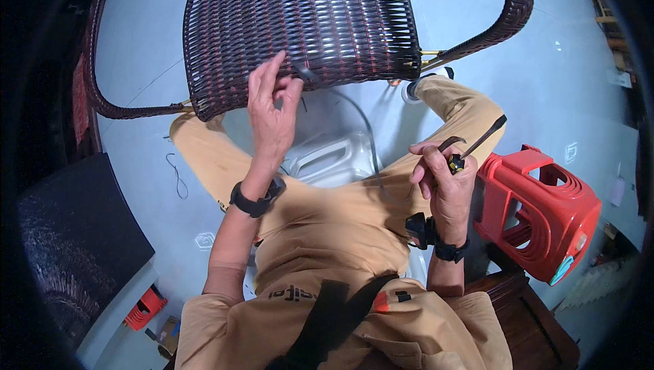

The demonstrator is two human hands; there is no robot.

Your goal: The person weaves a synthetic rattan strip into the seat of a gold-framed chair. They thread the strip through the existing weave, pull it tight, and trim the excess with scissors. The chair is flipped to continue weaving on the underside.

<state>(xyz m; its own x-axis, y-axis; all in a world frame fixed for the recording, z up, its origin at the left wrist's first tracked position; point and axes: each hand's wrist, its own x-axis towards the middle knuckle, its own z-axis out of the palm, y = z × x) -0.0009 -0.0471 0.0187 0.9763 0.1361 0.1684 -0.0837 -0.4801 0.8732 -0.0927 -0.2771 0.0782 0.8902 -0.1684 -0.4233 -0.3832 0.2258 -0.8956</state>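
Observation:
A dark brown woven chair [300, 16] lies across the top of the view, its near edge facing me. My left hand [271, 115] is up at that edge with fingers apart, beside a dark flat strip [304, 70]. I see nothing held in it. From the weave, a long thin strip [368, 121] curves down between my legs toward my right side. My right hand [446, 179] is closed round a screwdriver [482, 140] with a yellow-and-black handle, its shaft pointing up and right. A small dark hooked piece [449, 142] also sticks out of that hand; its kind is unclear.
Red plastic stools [545, 213], stacked, stand at my right. Between my legs is a pale plastic stool [330, 159]. The chair's curved armrests [514, 2] reach out to both sides. A dark panel [85, 247] stands at left, and a thin cord [178, 178] lies on the floor.

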